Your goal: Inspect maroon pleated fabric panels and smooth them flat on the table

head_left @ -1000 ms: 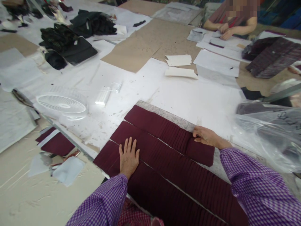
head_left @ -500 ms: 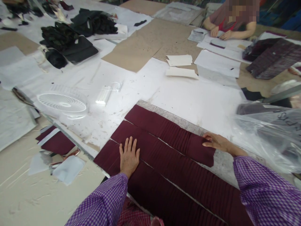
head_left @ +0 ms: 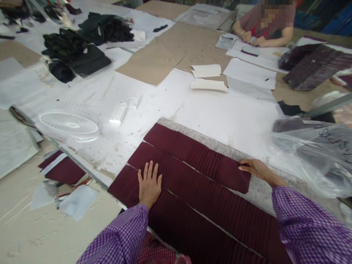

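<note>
Three rows of overlapping maroon fabric pieces (head_left: 209, 198) lie side by side on a grey board (head_left: 264, 194). My left hand (head_left: 150, 185) rests flat with fingers spread on the left part of the middle and near rows. At the right end of the far row, my right hand (head_left: 254, 169) pinches the edge of the top maroon fabric piece (head_left: 233, 170) between thumb and fingers. That piece lies mostly flat over the row. Both forearms wear purple checked sleeves.
A white fan (head_left: 68, 123) and a white box-like device (head_left: 118, 114) stand left on the white table. Plastic-wrapped goods (head_left: 313, 154) are at the right. Black garments (head_left: 90, 58) lie at the back left. Across the table a person (head_left: 264, 25) works with papers. Maroon scraps (head_left: 64, 168) lie lower left.
The right hand's thumb and fingers have closed on the fabric edge. The left hand stays in place on the rows. The whole view has shifted slightly.
</note>
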`<control>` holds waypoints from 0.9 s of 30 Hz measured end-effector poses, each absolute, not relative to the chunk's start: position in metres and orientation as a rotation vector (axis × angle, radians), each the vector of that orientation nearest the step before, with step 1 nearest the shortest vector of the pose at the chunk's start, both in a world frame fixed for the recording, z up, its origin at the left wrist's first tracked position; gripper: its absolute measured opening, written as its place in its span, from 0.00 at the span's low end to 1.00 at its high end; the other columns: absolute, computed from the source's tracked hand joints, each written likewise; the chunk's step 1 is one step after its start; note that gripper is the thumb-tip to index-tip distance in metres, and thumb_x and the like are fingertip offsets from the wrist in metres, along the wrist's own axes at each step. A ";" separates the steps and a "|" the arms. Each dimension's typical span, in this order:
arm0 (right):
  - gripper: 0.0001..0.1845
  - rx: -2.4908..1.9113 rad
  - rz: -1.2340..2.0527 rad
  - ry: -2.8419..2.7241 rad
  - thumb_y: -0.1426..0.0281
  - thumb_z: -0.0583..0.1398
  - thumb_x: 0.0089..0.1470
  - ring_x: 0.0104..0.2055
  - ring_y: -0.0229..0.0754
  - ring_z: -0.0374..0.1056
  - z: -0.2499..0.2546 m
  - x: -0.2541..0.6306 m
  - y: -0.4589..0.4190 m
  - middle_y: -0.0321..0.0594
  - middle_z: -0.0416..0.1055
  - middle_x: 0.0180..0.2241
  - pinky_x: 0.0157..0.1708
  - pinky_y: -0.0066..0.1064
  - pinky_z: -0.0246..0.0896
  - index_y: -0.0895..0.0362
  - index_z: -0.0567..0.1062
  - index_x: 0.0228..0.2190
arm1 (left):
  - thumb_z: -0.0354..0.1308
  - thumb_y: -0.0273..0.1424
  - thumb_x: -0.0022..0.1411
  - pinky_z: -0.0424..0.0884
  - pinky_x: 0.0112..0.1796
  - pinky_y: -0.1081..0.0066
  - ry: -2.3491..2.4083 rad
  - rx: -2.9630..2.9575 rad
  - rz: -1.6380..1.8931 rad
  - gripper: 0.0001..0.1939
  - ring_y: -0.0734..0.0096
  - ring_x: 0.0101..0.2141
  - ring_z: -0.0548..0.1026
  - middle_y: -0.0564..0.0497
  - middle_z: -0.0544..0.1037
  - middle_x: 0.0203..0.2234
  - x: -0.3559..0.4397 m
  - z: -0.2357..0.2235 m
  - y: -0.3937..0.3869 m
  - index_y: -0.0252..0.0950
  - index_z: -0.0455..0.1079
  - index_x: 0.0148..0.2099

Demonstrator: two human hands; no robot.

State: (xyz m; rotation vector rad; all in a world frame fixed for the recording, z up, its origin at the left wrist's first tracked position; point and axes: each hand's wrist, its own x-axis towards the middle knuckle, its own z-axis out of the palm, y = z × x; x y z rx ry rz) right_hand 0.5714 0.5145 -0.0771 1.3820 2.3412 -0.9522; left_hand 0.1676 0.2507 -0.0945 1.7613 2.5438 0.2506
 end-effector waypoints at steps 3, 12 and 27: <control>0.13 1.344 -0.946 2.338 0.61 0.57 0.55 0.31 0.40 0.69 -0.076 0.571 0.516 0.38 0.75 0.30 0.34 0.35 0.63 0.58 0.75 0.34 | 0.43 0.35 0.66 0.45 0.60 0.42 2.545 1.757 0.236 0.26 0.53 0.64 0.47 0.41 0.53 0.64 0.168 -0.095 0.251 0.35 0.53 0.64; 0.11 1.363 -0.739 2.356 0.64 0.57 0.56 0.32 0.41 0.69 -0.079 0.569 0.510 0.37 0.73 0.30 0.35 0.36 0.63 0.57 0.74 0.36 | 0.43 0.35 0.66 0.45 0.60 0.42 2.548 1.764 0.197 0.26 0.53 0.64 0.47 0.40 0.53 0.65 0.169 -0.093 0.251 0.34 0.52 0.64; 0.16 1.683 -0.176 2.616 0.68 0.58 0.51 0.45 0.59 0.64 -0.064 0.546 0.468 0.54 0.68 0.43 0.42 0.48 0.59 0.59 0.71 0.42 | 0.43 0.35 0.66 0.46 0.59 0.43 2.562 1.776 0.170 0.26 0.53 0.64 0.47 0.40 0.53 0.64 0.169 -0.093 0.250 0.34 0.52 0.64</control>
